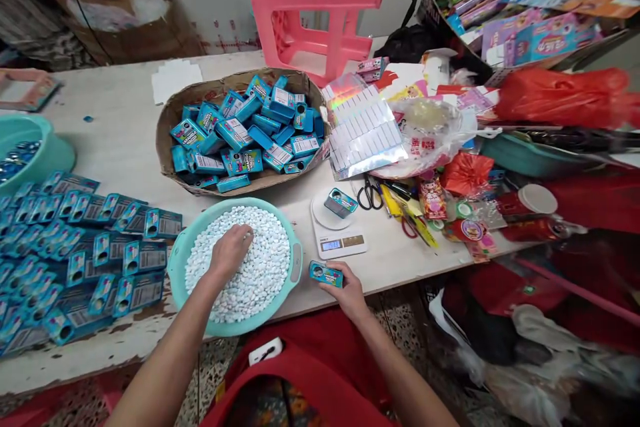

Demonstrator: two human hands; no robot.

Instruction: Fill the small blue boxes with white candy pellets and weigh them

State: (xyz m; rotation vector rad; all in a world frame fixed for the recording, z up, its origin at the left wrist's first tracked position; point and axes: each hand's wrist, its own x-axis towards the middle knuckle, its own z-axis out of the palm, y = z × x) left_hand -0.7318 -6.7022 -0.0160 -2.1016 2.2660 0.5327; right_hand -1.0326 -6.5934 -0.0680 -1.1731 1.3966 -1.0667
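While L hand (233, 253) dipped into white pcs (260, 283) in teal basin (297, 261), grip unclear, R hand (349, 290) gripped blue box (325, 274), right of basin, just near side of scale (345, 244). 2nd box (341, 203) sat on scale; carton (167, 123) w/ more boxes (236, 134) stood far of basin.

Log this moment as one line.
left hand: touching white pieces in basin | right hand: holds blue box | scale: another blue box on top

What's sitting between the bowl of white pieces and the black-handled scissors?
In the head view, a small white scale sits between the bowl and the scissors, with one blue box resting on it.
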